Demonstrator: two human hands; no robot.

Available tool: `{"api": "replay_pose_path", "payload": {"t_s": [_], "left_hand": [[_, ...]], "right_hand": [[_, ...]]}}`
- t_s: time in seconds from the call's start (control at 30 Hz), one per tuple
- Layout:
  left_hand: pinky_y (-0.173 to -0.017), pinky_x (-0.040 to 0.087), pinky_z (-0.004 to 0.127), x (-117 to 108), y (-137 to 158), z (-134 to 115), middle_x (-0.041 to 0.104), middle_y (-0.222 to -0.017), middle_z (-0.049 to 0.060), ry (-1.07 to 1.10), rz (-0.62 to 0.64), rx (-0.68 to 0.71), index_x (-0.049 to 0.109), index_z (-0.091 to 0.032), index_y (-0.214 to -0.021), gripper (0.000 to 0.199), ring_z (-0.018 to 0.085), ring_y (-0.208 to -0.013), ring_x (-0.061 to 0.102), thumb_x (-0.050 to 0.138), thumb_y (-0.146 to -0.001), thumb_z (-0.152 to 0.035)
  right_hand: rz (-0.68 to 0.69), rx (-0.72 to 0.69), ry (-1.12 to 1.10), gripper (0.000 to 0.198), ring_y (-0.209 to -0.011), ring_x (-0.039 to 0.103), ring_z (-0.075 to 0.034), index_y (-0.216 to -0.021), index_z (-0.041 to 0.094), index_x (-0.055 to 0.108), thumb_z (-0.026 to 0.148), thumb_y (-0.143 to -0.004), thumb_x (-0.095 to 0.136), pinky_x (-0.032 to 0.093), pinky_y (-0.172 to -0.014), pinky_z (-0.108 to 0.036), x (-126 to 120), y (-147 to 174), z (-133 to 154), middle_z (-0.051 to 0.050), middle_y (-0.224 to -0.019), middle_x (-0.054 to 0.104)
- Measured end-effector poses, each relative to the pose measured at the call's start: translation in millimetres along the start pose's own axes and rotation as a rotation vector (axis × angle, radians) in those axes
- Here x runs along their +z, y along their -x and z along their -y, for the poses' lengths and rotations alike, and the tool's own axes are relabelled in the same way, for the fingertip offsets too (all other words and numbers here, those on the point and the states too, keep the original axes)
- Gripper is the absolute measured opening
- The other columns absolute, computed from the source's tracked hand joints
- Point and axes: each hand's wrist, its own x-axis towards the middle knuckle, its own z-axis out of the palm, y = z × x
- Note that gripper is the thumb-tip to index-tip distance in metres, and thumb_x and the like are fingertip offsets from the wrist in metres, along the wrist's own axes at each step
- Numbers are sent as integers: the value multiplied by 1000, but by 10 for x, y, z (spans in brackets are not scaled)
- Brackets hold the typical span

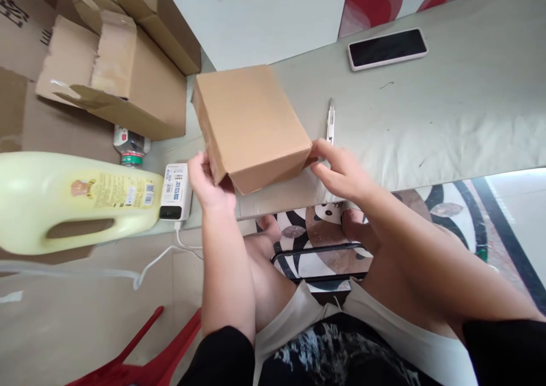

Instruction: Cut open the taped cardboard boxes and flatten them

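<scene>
A brown cardboard box (256, 119) is held, slightly tilted, over the near edge of the covered table. My left hand (212, 184) grips its lower left corner, with the fingers partly hidden under and behind the box. At the box's right corner, the thumb and fingers of my right hand (335, 169) close on the edge. A white utility knife (331, 122) lies on the table just beyond my right hand. The underside of the box is hidden.
Opened cardboard boxes (149, 79) are stacked at the left. Nearby lie a big yellow jug (77, 195), a small bottle (131, 145) and a white device (174, 190) with a cable. A phone (388, 49) rests at the back right. A red chair (140, 363) stands below left.
</scene>
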Motion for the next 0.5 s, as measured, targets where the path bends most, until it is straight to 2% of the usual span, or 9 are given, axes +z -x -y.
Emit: {"api": "replay_pose_path", "payload": {"t_s": [0.1, 0.23, 0.27, 0.33, 0.4, 0.5], "left_hand": [[-89, 56, 40, 128, 45, -116, 70, -100, 8, 115, 26, -65, 64, -24, -90, 51, 28, -105, 67, 55, -81, -73], [-106, 51, 43, 295, 101, -258, 70, -113, 8, 120, 102, 28, 65, -27, -94, 57, 30, -126, 60, 45, -82, -79], [-108, 51, 44, 327, 113, -264, 70, -116, 8, 135, 103, 49, 66, -28, -96, 57, 30, -130, 58, 47, -81, -79], [-110, 50, 46, 369, 132, -235, 70, -118, 8, 135, 109, 79, 67, -29, -100, 55, 30, -135, 56, 54, -77, -77], [-111, 50, 46, 380, 146, -171, 71, -116, 9, 54, 122, 97, 69, -29, -104, 56, 31, -136, 55, 64, -72, -75], [-115, 47, 47, 355, 152, -76, 71, -116, 9, -36, 101, 62, 71, -28, -104, 57, 32, -138, 54, 72, -68, -73]], "right_hand": [[-96, -91, -161, 21, -84, 66, -18, -99, 23, 50, 19, -78, 48, 54, -82, -37, -30, 18, 0, -4, -96, 70], [-216, -261, -118, 21, -102, 66, -20, -102, 25, 43, 21, -83, 49, 55, -91, -42, -41, 49, -24, -8, -118, 64], [-233, -266, -100, 23, -105, 66, -21, -104, 25, 41, 21, -83, 48, 55, -91, -41, -35, 55, -32, -9, -124, 61], [-255, -218, -73, 27, -99, 69, -19, -110, 26, 38, 19, -85, 46, 57, -82, -38, -14, 63, -57, -8, -124, 57], [-255, -160, -34, 30, -88, 68, -17, -113, 27, 36, 18, -86, 45, 56, -73, -34, 5, 59, -93, -6, -113, 58], [-261, -155, 81, 28, -83, 62, -17, -110, 26, 37, 19, -85, 49, 53, -69, -33, 7, 35, -150, -5, -101, 58]]}}
